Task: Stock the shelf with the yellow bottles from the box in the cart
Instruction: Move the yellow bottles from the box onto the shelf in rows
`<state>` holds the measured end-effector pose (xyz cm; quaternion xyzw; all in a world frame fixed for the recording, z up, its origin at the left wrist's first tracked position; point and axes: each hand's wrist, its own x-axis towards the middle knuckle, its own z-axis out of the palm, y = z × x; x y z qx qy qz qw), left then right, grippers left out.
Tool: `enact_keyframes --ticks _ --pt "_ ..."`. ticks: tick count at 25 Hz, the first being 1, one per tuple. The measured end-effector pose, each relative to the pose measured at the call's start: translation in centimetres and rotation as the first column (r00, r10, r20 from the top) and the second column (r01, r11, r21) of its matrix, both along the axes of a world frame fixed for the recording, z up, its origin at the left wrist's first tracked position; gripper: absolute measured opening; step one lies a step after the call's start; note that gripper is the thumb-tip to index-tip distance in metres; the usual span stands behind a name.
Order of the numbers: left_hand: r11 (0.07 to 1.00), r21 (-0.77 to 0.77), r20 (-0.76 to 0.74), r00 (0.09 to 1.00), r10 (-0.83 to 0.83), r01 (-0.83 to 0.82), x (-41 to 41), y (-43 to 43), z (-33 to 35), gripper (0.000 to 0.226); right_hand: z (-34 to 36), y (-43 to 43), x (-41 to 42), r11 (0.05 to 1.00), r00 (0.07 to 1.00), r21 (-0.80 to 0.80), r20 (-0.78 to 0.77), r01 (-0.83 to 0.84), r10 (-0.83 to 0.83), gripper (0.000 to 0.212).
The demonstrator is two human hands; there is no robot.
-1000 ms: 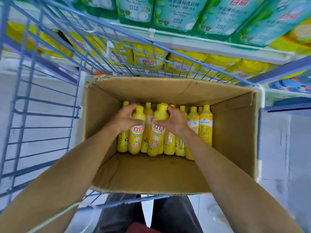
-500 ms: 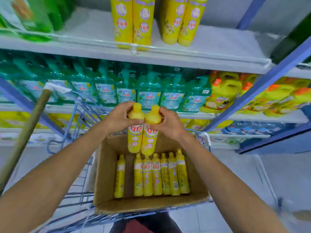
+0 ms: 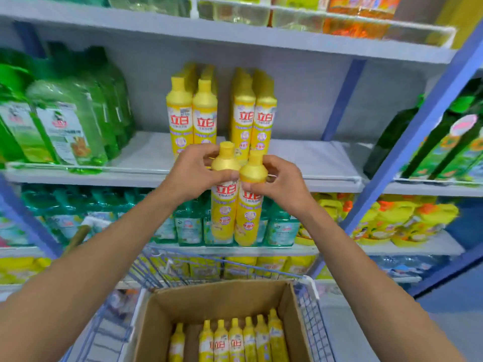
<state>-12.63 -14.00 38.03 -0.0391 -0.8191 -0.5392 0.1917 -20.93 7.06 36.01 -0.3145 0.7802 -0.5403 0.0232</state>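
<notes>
My left hand (image 3: 192, 173) grips the neck of one yellow bottle (image 3: 223, 205) and my right hand (image 3: 279, 182) grips the neck of a second yellow bottle (image 3: 248, 218). Both hang upright, side by side and touching, just in front of and below the white shelf (image 3: 313, 158). Several yellow bottles (image 3: 219, 111) stand in two groups on that shelf. Below, the cardboard box (image 3: 217, 299) in the blue wire cart (image 3: 167, 267) holds several more yellow bottles (image 3: 235, 340) standing in a row.
Large green refill bottles (image 3: 65, 118) crowd the shelf's left end; dark green bottles (image 3: 389, 137) stand at its right. A blue upright (image 3: 418, 131) slants across the right. Teal bottles (image 3: 188, 226) fill the shelf below. A wooden handle (image 3: 78, 236) leans at left.
Both hands have lifted the two bottles out of the box and up to shelf height. My view has tilted up from the box to the shelves.
</notes>
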Motion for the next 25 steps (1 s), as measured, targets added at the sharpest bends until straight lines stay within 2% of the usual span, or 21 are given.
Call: enact_keyframes --ticks 6,11,14,25 --pt "0.992 -0.076 -0.173 0.981 0.090 -0.104 -5.7 1.4 8.5 0.049 8.9 1.3 -5.5 0.993 0.995 -0.107 -0.087 -0.055 0.046 0.050" --pt "0.981 -0.115 -0.219 0.968 0.126 -0.154 -9.3 1.7 12.1 0.042 11.6 0.6 -10.0 0.985 0.989 -0.168 -0.150 -0.034 0.009 0.053" --pt "0.974 -0.110 -0.197 0.965 0.172 -0.196 -10.7 1.4 11.8 0.043 11.1 -0.1 -12.0 0.985 0.988 -0.171 -0.154 -0.013 -0.014 0.060" --pt "0.971 -0.017 -0.216 0.949 0.229 -0.238 -12.5 1.2 8.3 0.034 9.0 -2.2 -13.2 0.980 0.997 -0.201 -0.074 0.012 -0.027 0.066"
